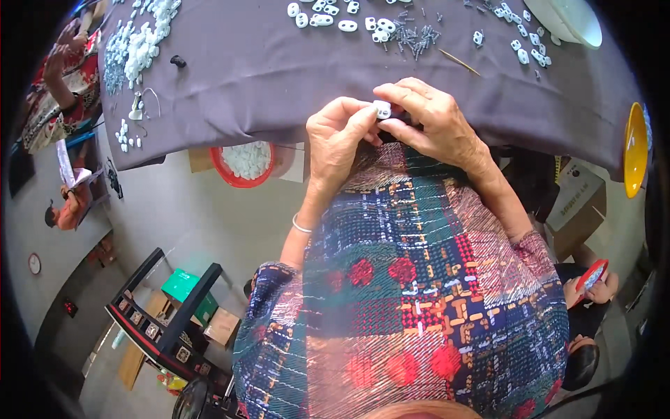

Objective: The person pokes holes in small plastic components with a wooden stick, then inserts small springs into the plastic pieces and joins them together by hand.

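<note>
Just off the near table edge, my left hand (335, 136) pinches a small white plastic piece with two holes (382, 109), which looks like a cord lock, between thumb and forefinger. My right hand (440, 119) closes on the same piece from the other side, its thumb and fingertips meeting it. Whether anything else is tucked in the fingers is hidden. Beyond my hands lie a heap of small metal springs (420, 40), a loose group of similar white pieces (322, 19) and a thin pointed wooden stick (460, 63).
A dark cloth covers the table (237, 84). White parts (139, 59) are piled at its left, beside a small black piece (178, 61). A white bowl (586, 21) stands far right. Below the edge are a red-rimmed bucket (244, 183) and a yellow bowl (635, 150). Other people sit nearby.
</note>
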Demonstrator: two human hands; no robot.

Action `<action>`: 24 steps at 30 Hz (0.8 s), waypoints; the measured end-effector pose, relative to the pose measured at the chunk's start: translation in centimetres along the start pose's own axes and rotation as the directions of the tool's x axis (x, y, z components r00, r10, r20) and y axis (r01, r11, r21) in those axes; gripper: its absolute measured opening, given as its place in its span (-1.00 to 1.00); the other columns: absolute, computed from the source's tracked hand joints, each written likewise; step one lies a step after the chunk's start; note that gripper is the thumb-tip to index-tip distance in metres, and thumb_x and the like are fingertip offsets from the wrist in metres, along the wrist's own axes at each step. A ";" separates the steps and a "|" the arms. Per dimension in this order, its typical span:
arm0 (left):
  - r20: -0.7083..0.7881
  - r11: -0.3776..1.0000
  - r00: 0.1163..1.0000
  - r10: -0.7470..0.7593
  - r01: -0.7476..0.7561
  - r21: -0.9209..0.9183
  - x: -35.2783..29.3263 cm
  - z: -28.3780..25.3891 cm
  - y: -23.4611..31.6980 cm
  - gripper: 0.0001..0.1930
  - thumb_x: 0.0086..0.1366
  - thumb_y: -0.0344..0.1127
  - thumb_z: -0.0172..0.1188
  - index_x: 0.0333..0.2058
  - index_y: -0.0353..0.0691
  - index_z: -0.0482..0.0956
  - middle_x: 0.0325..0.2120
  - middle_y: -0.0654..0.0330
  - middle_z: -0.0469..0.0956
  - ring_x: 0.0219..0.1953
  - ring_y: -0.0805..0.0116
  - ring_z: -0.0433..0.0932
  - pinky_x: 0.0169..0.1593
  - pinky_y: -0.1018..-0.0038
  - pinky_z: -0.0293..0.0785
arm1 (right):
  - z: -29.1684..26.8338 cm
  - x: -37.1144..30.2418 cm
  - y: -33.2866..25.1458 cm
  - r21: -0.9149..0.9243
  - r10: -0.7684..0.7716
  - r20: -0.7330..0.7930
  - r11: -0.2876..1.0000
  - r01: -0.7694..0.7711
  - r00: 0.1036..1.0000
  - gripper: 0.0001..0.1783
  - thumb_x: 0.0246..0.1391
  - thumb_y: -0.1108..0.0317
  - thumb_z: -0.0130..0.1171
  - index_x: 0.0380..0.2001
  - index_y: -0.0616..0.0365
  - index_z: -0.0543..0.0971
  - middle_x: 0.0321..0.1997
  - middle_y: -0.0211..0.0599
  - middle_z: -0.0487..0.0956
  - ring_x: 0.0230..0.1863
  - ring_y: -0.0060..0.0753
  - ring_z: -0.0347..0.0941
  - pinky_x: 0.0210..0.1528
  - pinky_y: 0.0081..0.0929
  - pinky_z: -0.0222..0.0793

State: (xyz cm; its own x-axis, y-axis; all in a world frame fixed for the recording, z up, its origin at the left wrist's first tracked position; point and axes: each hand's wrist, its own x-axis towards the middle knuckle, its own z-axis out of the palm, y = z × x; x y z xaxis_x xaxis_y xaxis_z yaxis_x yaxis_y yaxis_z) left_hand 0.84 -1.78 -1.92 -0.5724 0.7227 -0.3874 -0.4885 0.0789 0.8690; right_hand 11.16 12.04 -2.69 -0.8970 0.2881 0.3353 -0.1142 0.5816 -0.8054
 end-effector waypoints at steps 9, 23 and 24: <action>0.018 1.000 1.000 0.014 -0.013 -0.025 -0.1 -0.6 -0.5 -0.85 0.21 -0.40 0.13 -0.32 -0.40 0.52 -0.47 0.16 0.56 -0.51 0.54 0.48 -0.39 0.64 0.44 | 0.7 -0.2 0.0 0.073 0.029 -0.064 0.997 -0.024 0.998 -0.66 -0.18 0.54 0.24 -0.22 0.25 0.52 -0.35 -0.23 0.52 -0.41 -0.44 0.46 -0.40 -0.58 0.41; 0.070 0.966 0.997 0.030 -0.011 -0.257 -1.9 -1.6 -0.5 -0.70 0.31 -0.26 -0.03 -0.30 -0.45 0.50 -0.49 0.12 0.51 -0.55 0.49 0.46 -0.44 0.59 0.47 | 1.5 -0.2 -1.2 0.039 -0.056 -0.007 0.998 0.056 0.998 -0.66 -0.20 0.56 0.23 -0.24 0.30 0.51 -0.37 -0.18 0.51 -0.40 -0.32 0.46 -0.36 -0.49 0.41; 0.033 0.989 0.999 -0.001 0.006 -0.146 -2.3 -1.5 -0.4 -0.75 0.28 -0.30 0.02 -0.31 -0.43 0.51 -0.50 0.15 0.52 -0.56 0.52 0.46 -0.45 0.61 0.46 | 1.6 -0.2 -1.5 0.042 -0.071 -0.006 0.997 0.071 0.997 -0.65 -0.21 0.57 0.24 -0.23 0.30 0.50 -0.37 -0.17 0.51 -0.39 -0.31 0.46 -0.36 -0.47 0.41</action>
State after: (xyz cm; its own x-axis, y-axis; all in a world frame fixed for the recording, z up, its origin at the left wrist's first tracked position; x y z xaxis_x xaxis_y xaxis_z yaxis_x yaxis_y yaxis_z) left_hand 1.40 -4.46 -1.87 -0.5496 0.7449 -0.3781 -0.5831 -0.0179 0.8122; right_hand 10.81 9.91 -2.37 -0.8840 0.2507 0.3945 -0.1955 0.5684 -0.7992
